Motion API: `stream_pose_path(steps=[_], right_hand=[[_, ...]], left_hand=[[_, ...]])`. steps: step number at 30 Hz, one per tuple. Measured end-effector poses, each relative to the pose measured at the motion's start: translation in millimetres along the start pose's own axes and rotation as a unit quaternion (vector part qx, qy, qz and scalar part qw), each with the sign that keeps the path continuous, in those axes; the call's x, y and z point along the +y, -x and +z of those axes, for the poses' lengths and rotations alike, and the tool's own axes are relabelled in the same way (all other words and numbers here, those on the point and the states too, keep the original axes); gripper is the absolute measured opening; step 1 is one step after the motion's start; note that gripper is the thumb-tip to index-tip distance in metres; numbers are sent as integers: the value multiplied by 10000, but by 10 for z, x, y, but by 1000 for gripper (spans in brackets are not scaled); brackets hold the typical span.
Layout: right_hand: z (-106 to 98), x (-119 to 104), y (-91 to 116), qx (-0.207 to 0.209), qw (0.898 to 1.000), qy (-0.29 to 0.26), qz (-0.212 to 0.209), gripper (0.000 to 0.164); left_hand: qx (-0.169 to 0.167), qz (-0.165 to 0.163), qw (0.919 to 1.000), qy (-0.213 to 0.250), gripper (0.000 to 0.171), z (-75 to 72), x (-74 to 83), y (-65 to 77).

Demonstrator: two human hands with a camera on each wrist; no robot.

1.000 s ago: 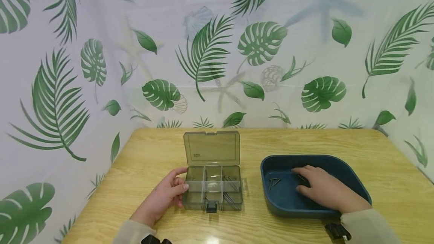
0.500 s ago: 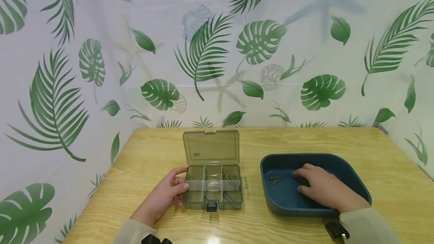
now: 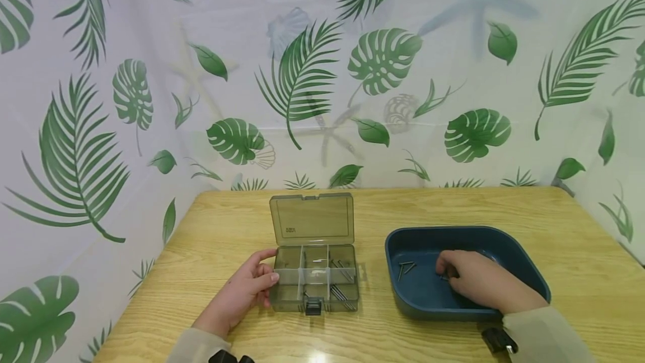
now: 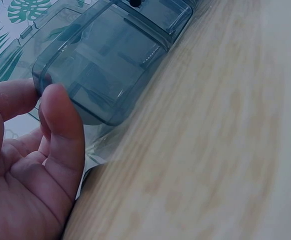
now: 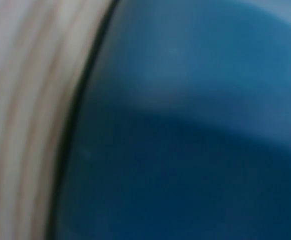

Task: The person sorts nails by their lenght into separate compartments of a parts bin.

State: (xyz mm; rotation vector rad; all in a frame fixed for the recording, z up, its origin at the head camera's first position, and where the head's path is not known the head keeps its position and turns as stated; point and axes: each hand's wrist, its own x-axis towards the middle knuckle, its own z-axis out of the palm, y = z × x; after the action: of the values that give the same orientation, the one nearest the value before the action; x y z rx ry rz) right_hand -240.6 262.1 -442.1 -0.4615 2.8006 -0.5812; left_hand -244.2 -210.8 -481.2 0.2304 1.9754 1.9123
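In the head view, a smoky clear compartment box (image 3: 287, 291) stands left of centre, its lid (image 3: 313, 218) raised. My left hand (image 3: 241, 285) holds the box's left side between thumb and fingers; the left wrist view shows the thumb (image 4: 63, 120) at the corner of the box (image 4: 100, 75). Several dark screws (image 3: 341, 294) lie in its right compartments. My right hand (image 3: 478, 280) is inside the blue tray (image 3: 428, 313), fingers curled, pinching what looks like a dark screw (image 3: 443, 278), mostly hidden. Loose screws (image 3: 405, 269) lie at the tray's left.
Both containers stand on a wood-grain table (image 3: 373, 340), the tray right of the box with a gap between. A leaf-printed cloth (image 3: 312, 88) hangs behind and at the sides. The right wrist view is blurred, showing mostly the blue tray wall (image 5: 185, 150).
My right hand's fingers have curled in closer to the thumb, low in the tray. My left hand stays at the box. The whole head view has shifted slightly.
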Motion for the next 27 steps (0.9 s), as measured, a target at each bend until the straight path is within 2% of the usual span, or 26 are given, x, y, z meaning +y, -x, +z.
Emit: stream_pose_path(steps=[16, 27], right_hand=[[14, -17, 23, 18, 10000, -11, -71, 24], [-84, -178, 53, 599, 9967, -203, -514, 26]], left_hand=[[-32, 84, 9999, -55, 64, 24, 34, 23], [-37, 78, 10000, -3, 64, 19, 11, 14]])
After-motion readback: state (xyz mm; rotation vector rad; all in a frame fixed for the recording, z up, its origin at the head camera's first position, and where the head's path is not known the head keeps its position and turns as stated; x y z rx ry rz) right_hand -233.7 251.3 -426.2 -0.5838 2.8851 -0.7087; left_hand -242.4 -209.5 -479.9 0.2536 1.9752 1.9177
